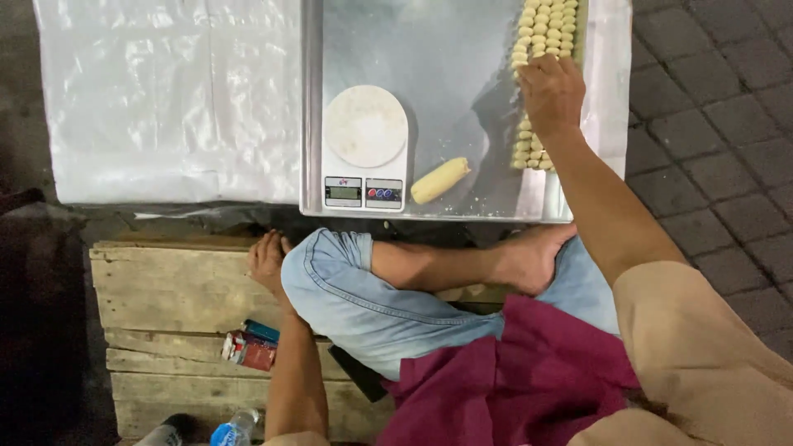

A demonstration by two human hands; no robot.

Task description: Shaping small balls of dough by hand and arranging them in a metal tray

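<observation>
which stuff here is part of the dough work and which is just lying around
In use: right hand on the rows of dough pieces, dough log, kitchen scale, metal tray.

Lying about: red packet, plastic bottle, left hand resting on the wooden pallet.

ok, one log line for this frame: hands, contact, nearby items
right hand: on dough pieces, tray | left hand: resting on wooden pallet | scale: bare | dough log: loose

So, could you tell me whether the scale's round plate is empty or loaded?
Empty: the scale has nothing on it; the dough log lies beside it.
</observation>
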